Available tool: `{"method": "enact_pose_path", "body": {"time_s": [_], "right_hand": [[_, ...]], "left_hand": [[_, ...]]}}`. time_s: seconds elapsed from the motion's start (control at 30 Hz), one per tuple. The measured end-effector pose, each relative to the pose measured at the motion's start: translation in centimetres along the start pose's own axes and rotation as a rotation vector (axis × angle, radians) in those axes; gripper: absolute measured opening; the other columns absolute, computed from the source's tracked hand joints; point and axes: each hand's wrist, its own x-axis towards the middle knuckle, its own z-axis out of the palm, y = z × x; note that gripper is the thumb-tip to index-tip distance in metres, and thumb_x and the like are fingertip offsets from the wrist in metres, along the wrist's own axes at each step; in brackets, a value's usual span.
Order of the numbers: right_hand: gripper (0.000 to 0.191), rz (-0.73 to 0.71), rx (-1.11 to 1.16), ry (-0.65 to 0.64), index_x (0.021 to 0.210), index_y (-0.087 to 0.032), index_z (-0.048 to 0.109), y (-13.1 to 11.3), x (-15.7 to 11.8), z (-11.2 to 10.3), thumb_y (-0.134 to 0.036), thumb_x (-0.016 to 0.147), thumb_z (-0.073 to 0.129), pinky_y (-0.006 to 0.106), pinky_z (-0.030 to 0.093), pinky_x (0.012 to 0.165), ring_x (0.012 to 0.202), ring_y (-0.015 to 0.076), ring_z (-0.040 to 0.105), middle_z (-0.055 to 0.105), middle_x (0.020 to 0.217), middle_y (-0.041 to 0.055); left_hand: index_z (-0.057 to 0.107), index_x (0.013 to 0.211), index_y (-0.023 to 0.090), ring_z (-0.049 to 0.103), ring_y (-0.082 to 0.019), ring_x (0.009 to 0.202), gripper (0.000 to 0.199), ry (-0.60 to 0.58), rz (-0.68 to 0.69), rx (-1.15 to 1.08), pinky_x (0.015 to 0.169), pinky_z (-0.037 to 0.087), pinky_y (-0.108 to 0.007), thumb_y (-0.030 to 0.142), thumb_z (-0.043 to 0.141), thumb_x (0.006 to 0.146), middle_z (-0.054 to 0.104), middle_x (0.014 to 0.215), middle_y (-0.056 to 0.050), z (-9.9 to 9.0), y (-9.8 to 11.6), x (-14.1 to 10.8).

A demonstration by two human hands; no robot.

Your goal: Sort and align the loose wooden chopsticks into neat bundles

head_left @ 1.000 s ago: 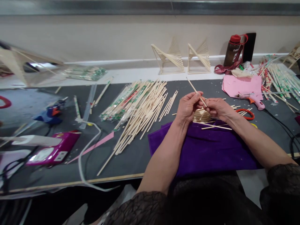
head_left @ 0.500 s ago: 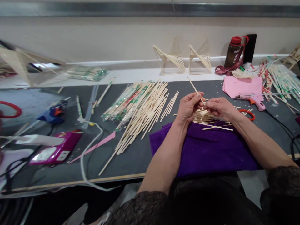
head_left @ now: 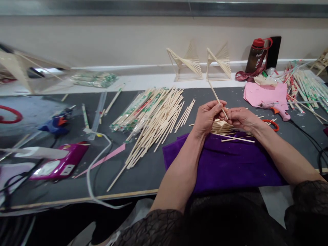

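Note:
A wooden chopstick (head_left: pixel 214 91) slants between my hands, its far end pointing up and away. Thumb and fingers of my left hand (head_left: pixel 207 116) are pinched around its middle. My right hand (head_left: pixel 242 118) is closed at the near end, fingertips against the stick. Beneath both hands lies a pile of loose chopsticks (head_left: pixel 219 127), partly hidden by them, by a folded purple cloth (head_left: pixel 230 164). Red-handled scissors (head_left: pixel 274 125) lie beside my right wrist, their blades mostly hidden.
Loose chopsticks (head_left: pixel 151 136) and wrapped ones (head_left: pixel 133 111) spread left of me. Two stick frames (head_left: pixel 186 63) stand by the wall, near a red-capped bottle (head_left: pixel 255 56). A pink glue gun (head_left: pixel 278 111) lies right, a blue one (head_left: pixel 55 124) left, near a magenta box (head_left: pixel 61 164).
The chopstick has shifted slightly to the right, and its near end now shows more clearly between the fingers. Both hands keep nearly the same place.

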Motion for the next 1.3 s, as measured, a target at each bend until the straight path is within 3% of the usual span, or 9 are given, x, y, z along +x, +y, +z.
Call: {"method": "enact_pose_path", "body": {"time_s": [0.2,0.33,0.63,0.7,0.8,0.9,1.0,1.17,1.3], "right_hand": [[0.003,0.037,0.119,-0.016,0.067,-0.012,0.058,0.0,0.4,0.2,-0.012,0.07,0.059,0.013,0.013,0.033,0.038,-0.0003,0.025,0.049,0.055,-0.0026],[0.006,0.085,0.151,0.085,0.067,-0.012,0.055,-0.1,0.6,0.2,-0.01,0.073,0.056,0.013,0.012,0.032,0.036,-0.0002,0.022,0.046,0.053,-0.0037],[0.011,-0.035,0.292,0.403,0.069,-0.016,0.048,-1.2,1.0,-1.7,-0.011,0.076,0.055,0.012,0.012,0.031,0.035,-0.0002,0.021,0.039,0.053,-0.0074],[0.014,-0.081,0.357,0.445,0.068,-0.018,0.042,-1.9,0.8,-2.6,-0.014,0.074,0.055,0.013,0.011,0.031,0.035,0.0005,0.019,0.037,0.052,-0.0083],[0.018,-0.104,0.364,0.387,0.065,-0.02,0.036,-2.7,0.3,-3.1,-0.022,0.074,0.051,0.015,0.012,0.03,0.035,0.0019,0.019,0.039,0.053,-0.0068],[0.024,-0.087,0.298,0.352,0.062,-0.021,0.03,-2.8,-0.1,-2.6,-0.027,0.075,0.05,0.017,0.011,0.03,0.036,0.0026,0.02,0.039,0.052,-0.0058],[0.025,-0.123,0.244,0.336,0.063,-0.02,0.033,-2.4,-0.2,-1.9,-0.029,0.074,0.053,0.019,0.012,0.032,0.037,0.0025,0.021,0.04,0.054,-0.0055],[0.021,-0.122,0.211,0.294,0.063,-0.02,0.038,-1.8,0.0,-1.9,-0.028,0.071,0.055,0.022,0.01,0.033,0.038,0.0031,0.021,0.041,0.055,-0.0045],[0.017,-0.102,0.208,0.291,0.063,-0.02,0.04,-1.7,0.2,-2.1,-0.026,0.07,0.054,0.023,0.01,0.033,0.039,0.0032,0.021,0.045,0.058,-0.0033]], "left_hand": [[0.072,0.087,0.017,0.059,-0.005,0.055,0.022,-0.02,0.097,0.043,0.056,0.05,-0.019,0.035,0.073,0.074,0.069,0.072,-0.001,-0.1,0.1,-0.1],[0.072,0.087,0.02,0.058,-0.005,0.058,0.021,-0.027,0.174,0.086,0.058,0.051,-0.02,0.038,0.071,0.076,0.069,0.077,0.0,0.2,-0.2,-0.2],[0.073,0.09,0.023,0.062,-0.012,0.075,0.02,-0.021,0.38,0.465,0.059,0.048,-0.022,0.039,0.061,0.084,0.071,0.089,-0.003,1.1,0.1,-1.0],[0.072,0.093,0.024,0.062,-0.012,0.074,0.021,0.031,0.379,0.555,0.06,0.047,-0.023,0.038,0.058,0.086,0.071,0.086,-0.003,0.9,0.5,-0.8],[0.073,0.088,0.023,0.061,-0.014,0.073,0.018,0.085,0.338,0.93,0.066,0.046,-0.027,0.033,0.059,0.085,0.071,0.081,-0.003,0.3,0.8,0.5],[0.075,0.083,0.024,0.061,-0.02,0.081,0.017,0.071,0.227,1.377,0.069,0.043,-0.03,0.033,0.06,0.083,0.072,0.083,-0.005,-0.1,0.1,2.6],[0.076,0.082,0.022,0.057,-0.026,0.1,0.021,0.002,0.196,1.604,0.074,0.042,-0.032,0.029,0.056,0.086,0.071,0.095,-0.01,0.0,-1.2,4.2],[0.074,0.091,0.021,0.06,-0.023,0.091,0.031,-0.197,0.161,1.641,0.082,0.04,-0.033,0.025,0.043,0.092,0.071,0.097,-0.01,0.5,-2.8,3.8],[0.075,0.097,0.025,0.063,-0.023,0.091,0.025,-0.286,0.063,1.445,0.08,0.042,-0.032,0.027,0.052,0.087,0.072,0.1,-0.007,0.1,-1.6,2.1]]}}
